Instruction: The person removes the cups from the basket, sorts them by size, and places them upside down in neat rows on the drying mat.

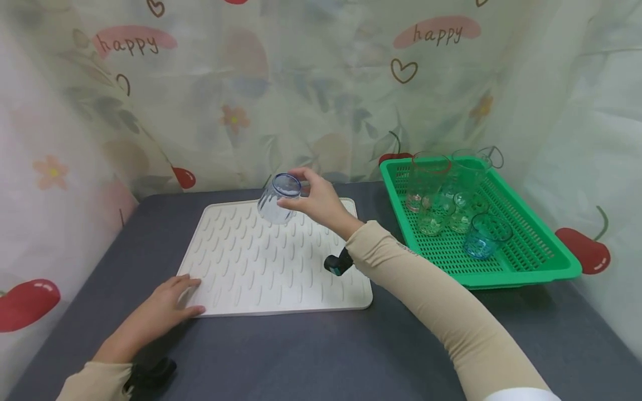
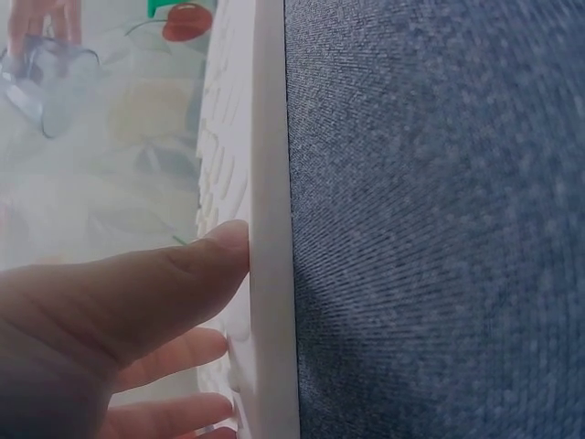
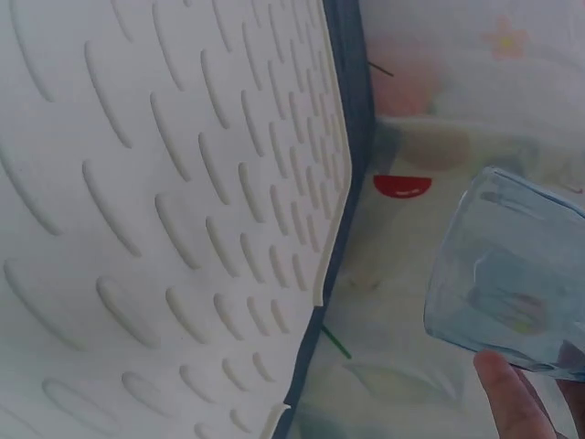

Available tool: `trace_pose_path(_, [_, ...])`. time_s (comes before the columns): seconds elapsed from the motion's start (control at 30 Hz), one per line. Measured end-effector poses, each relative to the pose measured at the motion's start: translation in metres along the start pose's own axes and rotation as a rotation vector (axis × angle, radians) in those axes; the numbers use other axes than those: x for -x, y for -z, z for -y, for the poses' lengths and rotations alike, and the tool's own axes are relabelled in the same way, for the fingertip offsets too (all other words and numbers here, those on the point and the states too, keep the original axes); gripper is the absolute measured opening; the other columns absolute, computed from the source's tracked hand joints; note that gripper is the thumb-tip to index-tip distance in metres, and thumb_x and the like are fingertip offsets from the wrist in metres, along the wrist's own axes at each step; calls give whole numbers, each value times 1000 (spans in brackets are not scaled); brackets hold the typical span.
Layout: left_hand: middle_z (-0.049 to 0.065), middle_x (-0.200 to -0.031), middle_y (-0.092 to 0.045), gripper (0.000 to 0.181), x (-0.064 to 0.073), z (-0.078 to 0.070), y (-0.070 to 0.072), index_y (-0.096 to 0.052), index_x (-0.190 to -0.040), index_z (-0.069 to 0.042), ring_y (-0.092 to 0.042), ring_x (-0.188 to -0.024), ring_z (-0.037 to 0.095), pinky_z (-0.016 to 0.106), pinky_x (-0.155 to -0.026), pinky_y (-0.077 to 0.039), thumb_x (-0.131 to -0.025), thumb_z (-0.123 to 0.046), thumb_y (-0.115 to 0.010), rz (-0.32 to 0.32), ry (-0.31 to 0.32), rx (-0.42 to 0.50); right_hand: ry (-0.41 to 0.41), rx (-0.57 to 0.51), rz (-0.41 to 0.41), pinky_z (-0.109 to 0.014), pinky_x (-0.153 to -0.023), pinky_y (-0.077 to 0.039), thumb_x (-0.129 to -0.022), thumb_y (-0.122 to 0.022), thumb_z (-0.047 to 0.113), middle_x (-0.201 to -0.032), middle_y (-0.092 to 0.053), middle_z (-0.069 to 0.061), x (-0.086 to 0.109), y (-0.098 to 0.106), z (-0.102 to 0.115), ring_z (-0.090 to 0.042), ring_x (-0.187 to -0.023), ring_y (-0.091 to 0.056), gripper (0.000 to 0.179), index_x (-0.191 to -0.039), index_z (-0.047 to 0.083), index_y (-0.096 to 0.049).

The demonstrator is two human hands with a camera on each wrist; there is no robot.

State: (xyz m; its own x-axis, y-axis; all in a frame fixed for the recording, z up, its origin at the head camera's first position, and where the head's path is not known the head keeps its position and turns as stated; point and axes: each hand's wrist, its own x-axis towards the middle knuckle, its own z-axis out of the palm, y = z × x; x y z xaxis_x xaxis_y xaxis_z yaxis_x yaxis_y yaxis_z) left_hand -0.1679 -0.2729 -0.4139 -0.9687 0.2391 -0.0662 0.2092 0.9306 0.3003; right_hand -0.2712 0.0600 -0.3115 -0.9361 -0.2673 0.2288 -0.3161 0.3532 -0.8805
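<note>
My right hand (image 1: 323,203) holds a clear, faintly blue drinking glass (image 1: 272,207) between thumb and fingers. The glass tilts in the air over the back part of a white ridged mat (image 1: 281,273), its blue-edged end toward my hand. In the right wrist view the glass (image 3: 503,274) is at the right, with a fingertip against its wall. My left hand (image 1: 163,303) rests at the mat's front left corner, fingers extended over the surface. The left wrist view shows its thumb (image 2: 196,270) at the mat's raised edge (image 2: 271,229).
A green plastic basket (image 1: 562,259) stands right of the mat. Several clear glasses (image 1: 435,214) and a blue glass (image 1: 485,239) are inside it. The dark cloth-covered table (image 1: 301,351) runs back to a patterned curtain (image 1: 311,83), which also hangs along both sides.
</note>
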Motion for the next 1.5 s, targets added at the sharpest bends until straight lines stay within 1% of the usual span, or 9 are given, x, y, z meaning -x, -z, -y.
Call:
trace_pose_path(0.27, [39,-135,-41,71,1,0,2,-54,-130,5,-39,-125,56,67,-100,-34,-80,-40,-76,6,20,-9,-8,-12,39,-36,-94,-53,-83,-78,24,-133,-56,-4,-17,-31,-8,-26,-122,-58,65,-141,18,-48])
trace_pose_path(0.43, [38,-136,-41,71,2,0,1,-54,-130,5,-38,-125,55,67,-100,-34,-80,-40,-76,9,20,9,-14,-27,14,-35,-94,-53,-81,-80,24,-140,-53,-5,-26,-53,-17,-27,-122,-58,68,-141,17,-49])
trace_pose_path(0.6, [38,-136,-41,71,1,-2,1,-54,-130,5,-38,-126,55,67,-101,-33,-80,-40,-76,19,12,21,-35,-38,-12,-30,-92,-54,-79,-81,20,-141,-53,-6,-35,-69,-27,-29,-122,-58,68,-139,15,-51])
trace_pose_path(0.7, [38,-137,-40,71,1,-3,1,-54,-131,5,-37,-126,55,66,-102,-33,-80,-40,-76,29,21,18,-46,-32,-19,-28,-91,-54,-78,-82,18,-141,-53,-7,-40,-76,-32,-29,-122,-58,67,-138,14,-51])
trace_pose_path(0.8, [38,-137,-40,71,1,-3,1,-53,-131,5,-38,-127,55,66,-102,-33,-80,-40,-76,36,34,11,-52,-31,-21,-28,-93,-53,-78,-81,16,-141,-53,-7,-43,-81,-35,-28,-121,-58,67,-138,14,-51])
trace_pose_path(0.9, [38,-137,-41,71,1,-1,2,-54,-131,6,-39,-126,54,66,-101,-34,-80,-40,-76,30,26,8,-54,-29,-21,-28,-94,-52,-78,-81,16,-140,-53,-8,-46,-86,-36,-28,-121,-59,67,-138,13,-51])
trace_pose_path(1.07, [37,-137,-42,72,1,1,3,-54,-131,5,-39,-126,54,65,-101,-35,-81,-42,-75,37,11,14,-52,-26,-12,-29,-94,-52,-78,-81,16,-140,-53,-6,-50,-95,-33,-27,-121,-59,68,-139,13,-51])
trace_pose_path(1.27, [37,-138,-41,75,2,1,4,-53,-132,5,-38,-126,54,66,-100,-35,-81,-46,-74,54,17,17,-33,-50,-11,-27,-93,-52,-78,-81,13,-141,-53,-7,-53,-107,-30,-29,-121,-59,68,-139,12,-51])
trace_pose_path(1.5, [36,-138,-41,72,3,0,3,-54,-131,4,-39,-126,54,66,-101,-35,-81,-44,-74,47,22,22,-40,-50,-32,-31,-99,-49,-79,-81,14,-139,-54,-8,-57,-118,-32,-29,-122,-58,66,-138,14,-52])
